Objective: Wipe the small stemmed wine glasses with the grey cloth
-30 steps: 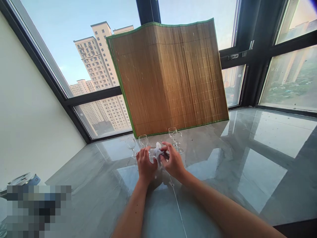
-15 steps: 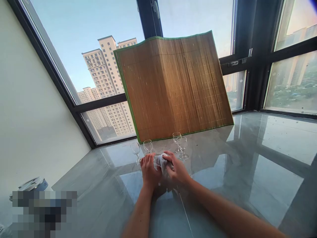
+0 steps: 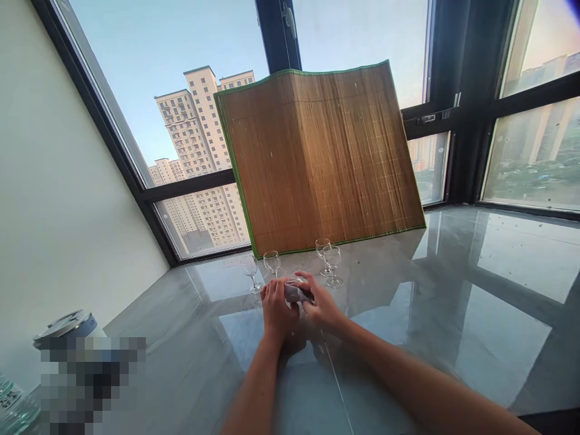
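Hands: L hand (image 3: pixel 276 307) curled round what looks like a small clear glass (image 3: pixel 289 292), mostly hidden, so exact grip unsure; R hand (image 3: pixel 322 306) pinching a greyish cloth (image 3: pixel 301 294) up against it.
Held glass: btwn both hands, low over the marble-look countertop (image 3: pixel 190 362); seems tipped sideways, can't tell if it touches down.
Glass feel: prob. light, stiff, thin-walled; slick where bare, esp. if damp. Fragile, so min. squeeze, no hard twisting.
Cloth feel: soft, limp, next to no weight; should add some friction under R fingers.
Best hold: bowl w/ a full finger wrap, or stem close to bowl; rim's prob. the weak spot.
Stemmed glasses (image 3: pixel 332 258): 4 upright just past the hands, 2 toward L, 2 toward R overlapping in view. Prob. tip easily; take by stem.
Backdrop: bamboo mat (image 3: pixel 317 163) leaning by the window.
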`<action>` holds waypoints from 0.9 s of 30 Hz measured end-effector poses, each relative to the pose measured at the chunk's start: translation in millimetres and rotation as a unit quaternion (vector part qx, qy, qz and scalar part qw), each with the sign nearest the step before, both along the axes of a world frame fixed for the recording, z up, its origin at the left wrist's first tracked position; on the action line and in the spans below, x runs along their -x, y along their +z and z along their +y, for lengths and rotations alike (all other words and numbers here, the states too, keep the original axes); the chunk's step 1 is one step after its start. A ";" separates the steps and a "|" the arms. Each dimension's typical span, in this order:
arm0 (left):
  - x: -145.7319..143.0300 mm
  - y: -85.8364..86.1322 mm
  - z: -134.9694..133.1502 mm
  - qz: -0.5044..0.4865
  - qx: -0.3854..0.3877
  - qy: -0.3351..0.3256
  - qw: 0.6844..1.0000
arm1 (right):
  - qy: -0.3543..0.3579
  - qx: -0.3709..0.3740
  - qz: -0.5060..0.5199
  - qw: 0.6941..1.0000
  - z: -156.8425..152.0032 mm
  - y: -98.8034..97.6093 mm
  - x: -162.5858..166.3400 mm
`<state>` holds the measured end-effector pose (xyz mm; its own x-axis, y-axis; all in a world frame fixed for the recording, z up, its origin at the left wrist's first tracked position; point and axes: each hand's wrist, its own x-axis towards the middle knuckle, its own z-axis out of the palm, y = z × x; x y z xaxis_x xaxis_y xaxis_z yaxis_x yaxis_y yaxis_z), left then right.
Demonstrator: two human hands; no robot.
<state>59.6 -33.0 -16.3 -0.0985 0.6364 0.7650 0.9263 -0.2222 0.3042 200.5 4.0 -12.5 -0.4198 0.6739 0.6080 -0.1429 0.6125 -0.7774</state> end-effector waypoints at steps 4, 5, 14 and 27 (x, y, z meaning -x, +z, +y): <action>1.2 -3.9 0.5 -0.038 0.004 0.000 0.999 | -0.051 -0.023 0.003 0.998 -0.2 -1.8 4.9; 1.4 -4.6 1.6 -0.039 0.005 -0.004 0.999 | -0.075 -0.034 -0.005 0.997 0.5 -2.9 6.3; 9.4 -4.5 12.2 -0.027 0.006 -0.020 0.999 | -0.223 -0.085 -0.019 0.971 18.4 -5.4 3.3; 14.9 -1.5 14.1 0.040 -0.028 0.047 0.998 | -0.199 0.024 -0.035 0.979 18.1 -2.0 8.0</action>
<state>44.7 -18.9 -17.8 -0.0934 0.5833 0.8069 0.9648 -0.1472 0.2181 192.5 22.1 -14.4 -0.1568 0.8198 0.5508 0.1543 0.5712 -0.8062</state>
